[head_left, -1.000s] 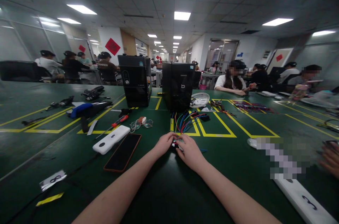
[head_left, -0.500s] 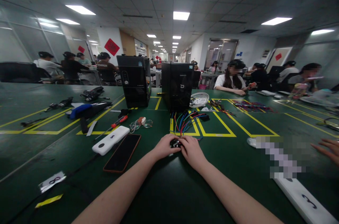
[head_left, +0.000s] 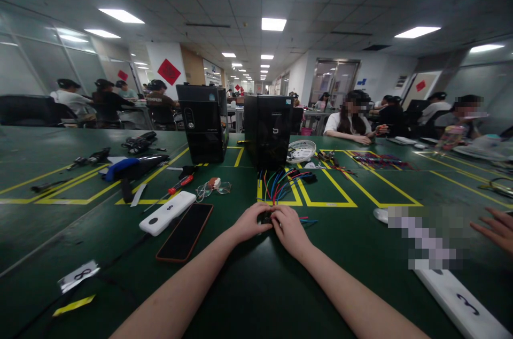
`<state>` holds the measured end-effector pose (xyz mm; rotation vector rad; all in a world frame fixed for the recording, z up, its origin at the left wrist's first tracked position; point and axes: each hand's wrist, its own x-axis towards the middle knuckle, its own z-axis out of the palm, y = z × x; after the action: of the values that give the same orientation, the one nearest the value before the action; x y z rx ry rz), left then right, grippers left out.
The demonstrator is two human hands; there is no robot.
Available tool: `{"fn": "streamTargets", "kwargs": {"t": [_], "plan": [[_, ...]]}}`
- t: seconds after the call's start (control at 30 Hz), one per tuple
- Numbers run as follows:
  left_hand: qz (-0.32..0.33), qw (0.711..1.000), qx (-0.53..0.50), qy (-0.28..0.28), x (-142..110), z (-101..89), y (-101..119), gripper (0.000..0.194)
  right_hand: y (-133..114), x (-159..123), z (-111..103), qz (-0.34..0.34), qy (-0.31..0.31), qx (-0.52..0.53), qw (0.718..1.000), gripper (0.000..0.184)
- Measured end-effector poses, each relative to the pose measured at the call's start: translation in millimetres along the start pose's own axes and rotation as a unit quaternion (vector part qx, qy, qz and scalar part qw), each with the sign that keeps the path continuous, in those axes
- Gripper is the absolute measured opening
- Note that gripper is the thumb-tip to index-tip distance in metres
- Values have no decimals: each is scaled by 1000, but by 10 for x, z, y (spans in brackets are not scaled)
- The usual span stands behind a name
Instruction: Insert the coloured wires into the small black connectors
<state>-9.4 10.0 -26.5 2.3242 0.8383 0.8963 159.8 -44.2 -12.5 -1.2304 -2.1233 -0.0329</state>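
Observation:
Close together at the table's middle, my two hands meet over a small black object (head_left: 264, 217) with a wire or two. My left hand (head_left: 249, 222) curls round its left side, fingers bent. From the right, my right hand (head_left: 289, 226) presses its fingers against the same object, which they mostly cover; its exact kind is hidden. Red and blue wire ends (head_left: 309, 220) stick out beyond the right hand. Just ahead lies a loose bunch of red, blue and black wires (head_left: 276, 184), in front of a black computer tower (head_left: 268, 130).
A second tower (head_left: 202, 125) stands further left. On the left lie a phone (head_left: 185, 233), a white power strip (head_left: 168, 213), a red screwdriver (head_left: 180, 184) and glasses (head_left: 224, 187). Another power strip (head_left: 460, 296) and a co-worker's hand (head_left: 495, 229) are on the right.
The black object has turned a little between my fingers, and red and blue wire ends now show further out to the right. My hands stay in nearly the same place.

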Motion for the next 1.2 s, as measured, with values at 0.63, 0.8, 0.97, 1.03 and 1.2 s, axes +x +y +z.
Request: {"fn": "streamTargets", "kwargs": {"t": [0.63, 0.8, 0.97, 1.03, 1.2], "plan": [[-11, 1000, -3, -7, 14, 4, -11, 36, 11, -13, 39, 25, 23, 43, 998, 13], [-4, 1000, -3, -2, 21, 17, -42, 36, 11, -19, 46, 37, 29, 64, 997, 11], [-6, 1000, -5, -2, 18, 22, -62, 36, 47, -13, 75, 45, 33, 97, 994, 10], [-15, 1000, 2, -6, 15, 22, -68, 37, 77, -6, 86, 64, 55, 122, 989, 10], [-35, 999, 6, -2, 17, 25, -68, 36, 70, 0, 22, 67, 77, 112, 988, 11]]}}
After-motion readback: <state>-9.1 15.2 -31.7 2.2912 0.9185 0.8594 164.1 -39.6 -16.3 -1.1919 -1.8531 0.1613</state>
